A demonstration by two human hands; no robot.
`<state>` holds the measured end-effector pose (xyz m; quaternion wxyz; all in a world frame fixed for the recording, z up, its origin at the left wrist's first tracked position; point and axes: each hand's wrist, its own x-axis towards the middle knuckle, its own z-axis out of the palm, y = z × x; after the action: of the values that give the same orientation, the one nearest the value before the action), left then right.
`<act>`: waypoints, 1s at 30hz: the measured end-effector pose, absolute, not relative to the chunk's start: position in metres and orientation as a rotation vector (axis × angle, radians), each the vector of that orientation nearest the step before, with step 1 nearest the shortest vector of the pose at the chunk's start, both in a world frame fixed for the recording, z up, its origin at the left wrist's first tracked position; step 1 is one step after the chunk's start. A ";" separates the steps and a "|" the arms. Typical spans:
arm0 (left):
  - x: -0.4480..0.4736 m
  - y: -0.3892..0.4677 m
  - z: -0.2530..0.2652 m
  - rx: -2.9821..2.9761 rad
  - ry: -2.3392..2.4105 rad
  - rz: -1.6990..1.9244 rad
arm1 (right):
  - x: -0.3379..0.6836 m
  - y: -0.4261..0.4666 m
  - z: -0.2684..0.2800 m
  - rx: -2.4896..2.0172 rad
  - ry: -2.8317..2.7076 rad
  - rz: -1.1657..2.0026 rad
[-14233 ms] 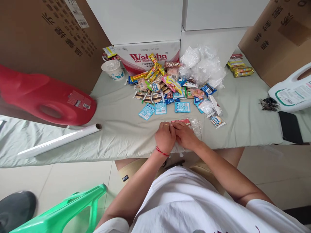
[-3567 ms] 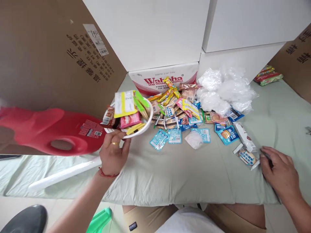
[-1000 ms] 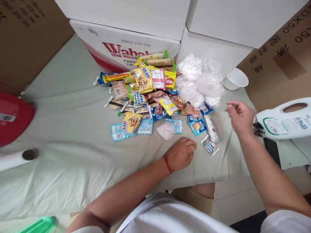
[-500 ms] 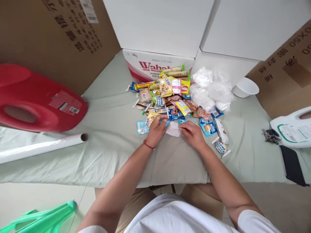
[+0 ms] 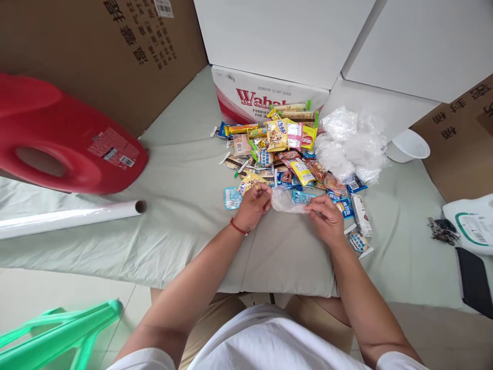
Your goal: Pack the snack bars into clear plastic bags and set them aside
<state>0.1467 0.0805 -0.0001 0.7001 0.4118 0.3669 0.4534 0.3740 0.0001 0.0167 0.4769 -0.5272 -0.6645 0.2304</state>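
Between my two hands a thin, see-through plastic bag is stretched sideways. My left hand pinches its left end, fingers closed. At the right end, my right hand grips the bag between thumb and fingers. Just beyond the bag lies a pile of wrapped snacks in many colours. A yellow snack packet and a light blue packet lie by my left hand. Close to my right hand are a blue packet, a white packet and a blue-and-white packet.
Crumpled clear plastic bags are heaped right of the snacks, beside a white bowl. A red jug and a white roll lie left. Keys, a black phone-like object and a white jug are right.
My hands have moved apart, and the bunched plastic bag is now drawn out wide between them. My right hand has shifted right. The whole view has turned slightly.
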 end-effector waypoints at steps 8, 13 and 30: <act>0.146 0.079 0.004 0.912 0.675 1.029 | 0.383 0.004 0.020 -1.150 -1.580 0.871; 0.147 0.070 0.004 1.058 0.507 0.870 | 0.379 0.009 0.008 -1.266 -0.932 1.084; 0.166 0.059 0.002 1.131 0.751 0.829 | 0.346 -0.005 0.011 -1.437 -1.511 0.648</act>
<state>0.1664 0.0590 0.0025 0.7002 0.5077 0.3370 0.3720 0.3464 -0.0051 0.0114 0.4610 -0.5840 -0.6140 0.2635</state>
